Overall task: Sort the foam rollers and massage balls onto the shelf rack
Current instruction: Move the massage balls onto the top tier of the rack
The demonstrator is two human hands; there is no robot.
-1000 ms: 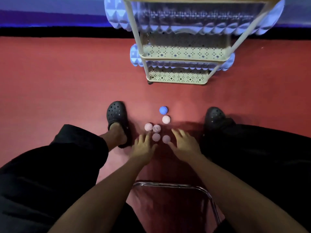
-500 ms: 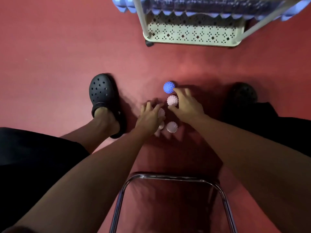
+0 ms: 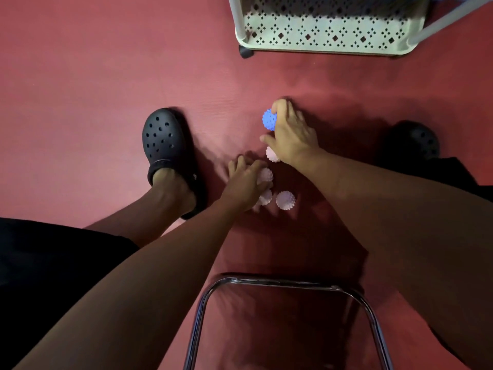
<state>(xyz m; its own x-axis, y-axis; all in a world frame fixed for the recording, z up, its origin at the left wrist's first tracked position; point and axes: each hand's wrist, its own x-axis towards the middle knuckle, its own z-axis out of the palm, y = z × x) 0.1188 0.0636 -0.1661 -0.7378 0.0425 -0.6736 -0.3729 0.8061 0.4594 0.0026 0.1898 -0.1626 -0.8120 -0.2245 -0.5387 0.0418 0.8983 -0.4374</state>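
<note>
red floor [image 3: 106, 76], right hand [image 3: 292, 136] curled over blue ball [image 3: 269, 120]

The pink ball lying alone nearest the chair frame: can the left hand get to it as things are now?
Probably yes. That pink ball lies bare on the red floor, right beside the left hand, with nothing over it. However, the left hand already rests on other pink balls, so it may be full.

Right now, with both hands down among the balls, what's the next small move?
Probably lift the right hand with the blue ball its fingers curl round; the rack's bottom shelf sits just ahead, and the left hand is already on the pink balls.
</note>
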